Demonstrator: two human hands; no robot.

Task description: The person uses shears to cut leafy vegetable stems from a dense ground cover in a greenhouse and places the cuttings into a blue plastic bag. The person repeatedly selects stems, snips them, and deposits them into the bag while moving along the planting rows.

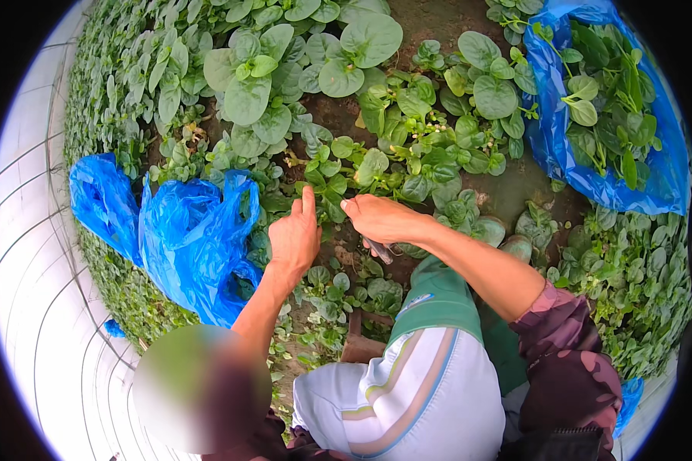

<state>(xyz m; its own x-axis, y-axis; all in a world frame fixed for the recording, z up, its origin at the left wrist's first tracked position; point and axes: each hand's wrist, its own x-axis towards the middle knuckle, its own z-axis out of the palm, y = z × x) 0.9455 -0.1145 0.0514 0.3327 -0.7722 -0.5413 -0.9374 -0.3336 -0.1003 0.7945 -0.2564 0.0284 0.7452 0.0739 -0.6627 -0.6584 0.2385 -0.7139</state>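
Note:
Low leafy green plants (372,167) grow from the soil before me. My left hand (295,233) is among them, its index finger stretched out at the leaves; whether it grips a stem cannot be told. Just to its right, my right hand (380,219) is closed around a dark-handled tool (379,250), whose working end is hidden by the hand and leaves. At the upper right, an opened blue plastic bag (605,199) holds cut leafy stems (611,109).
Crumpled blue plastic bags (190,248) lie on the plants to the left. Dense foliage spreads on both sides. Under my legs is a brown block-like object (360,347). White greenhouse sheeting (29,230) curves along the left edge.

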